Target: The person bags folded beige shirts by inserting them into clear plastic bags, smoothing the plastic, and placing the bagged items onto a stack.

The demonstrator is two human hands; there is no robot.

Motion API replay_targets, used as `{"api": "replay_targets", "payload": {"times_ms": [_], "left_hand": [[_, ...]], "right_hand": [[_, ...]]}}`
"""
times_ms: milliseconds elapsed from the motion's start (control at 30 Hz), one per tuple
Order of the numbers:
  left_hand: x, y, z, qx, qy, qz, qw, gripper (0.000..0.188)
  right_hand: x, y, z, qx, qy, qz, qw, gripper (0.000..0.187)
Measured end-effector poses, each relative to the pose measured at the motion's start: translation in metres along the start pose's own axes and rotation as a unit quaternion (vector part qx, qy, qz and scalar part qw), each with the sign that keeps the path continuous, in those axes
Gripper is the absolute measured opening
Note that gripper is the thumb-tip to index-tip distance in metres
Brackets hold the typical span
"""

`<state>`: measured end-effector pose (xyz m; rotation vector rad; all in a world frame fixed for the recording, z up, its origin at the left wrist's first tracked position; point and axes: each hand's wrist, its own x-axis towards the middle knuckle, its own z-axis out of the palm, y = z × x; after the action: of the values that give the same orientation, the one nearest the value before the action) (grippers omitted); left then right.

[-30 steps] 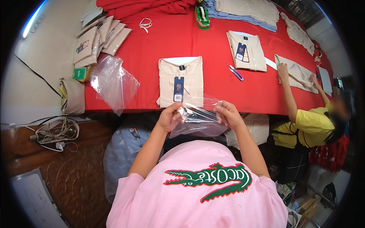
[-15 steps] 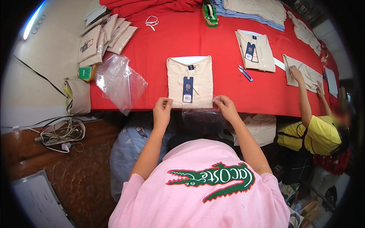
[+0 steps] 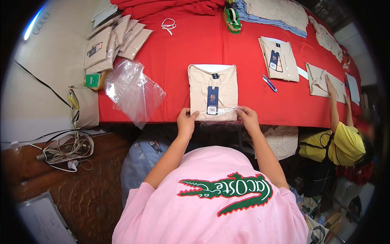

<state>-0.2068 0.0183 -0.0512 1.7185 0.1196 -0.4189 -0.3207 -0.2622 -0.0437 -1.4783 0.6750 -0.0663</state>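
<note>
A folded beige shirt [image 3: 199, 87] lies in front of me near the table's front edge, with a white collar insert and a dark blue hang tag [image 3: 212, 97]. The mouth of a clear plastic bag [image 3: 225, 111] lies across the shirt's lower part; the rest of it hangs at the table edge. My left hand [image 3: 187, 123] pinches the bag by the shirt's lower left corner. At the lower right corner, my right hand [image 3: 248, 118] grips the bag's rim between thumb and fingers.
Loose clear bags [image 3: 136, 91] and packed beige garments [image 3: 99, 51] lie left. Small blue-handled snips [image 3: 269, 83], another tagged shirt [image 3: 280, 61] and a green tape dispenser [image 3: 232, 20] lie beyond. At right, a co-worker in yellow [image 3: 345, 146] has both hands on a beige garment [image 3: 319, 79].
The bag's mouth has come up over the shirt's lower part, both my hands moving with it. The co-worker's hands have shifted on their garment. The whole view has moved slightly.
</note>
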Motion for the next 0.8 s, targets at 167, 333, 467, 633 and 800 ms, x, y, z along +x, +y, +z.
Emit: {"api": "replay_targets", "payload": {"times_ms": [167,333,467,633,800], "left_hand": [[0.002,0.009,0.003,-0.151,-0.01,0.031,0.988,0.026],[0.002,0.015,-0.022,0.113,-0.053,-0.005,0.992,0.034],[-0.018,0.036,-0.03,0.18,-0.012,-0.018,0.983,0.041],[-0.063,0.089,-0.005,0.25,-0.174,0.339,0.89,0.078],[-0.063,0.074,0.021,0.3,-0.334,0.163,0.879,0.046]], "right_hand": [[0.0,0.001,0.002,-0.004,-0.007,-0.01,1.0,0.021],[-0.015,-0.007,-0.001,-0.028,-0.046,0.009,0.999,0.017],[-0.052,-0.023,-0.01,-0.239,-0.074,-0.129,0.96,0.013],[-0.076,-0.04,-0.016,-0.316,-0.12,-0.195,0.921,0.013],[-0.06,-0.066,-0.024,-0.285,-0.143,-0.187,0.929,0.015]]}}
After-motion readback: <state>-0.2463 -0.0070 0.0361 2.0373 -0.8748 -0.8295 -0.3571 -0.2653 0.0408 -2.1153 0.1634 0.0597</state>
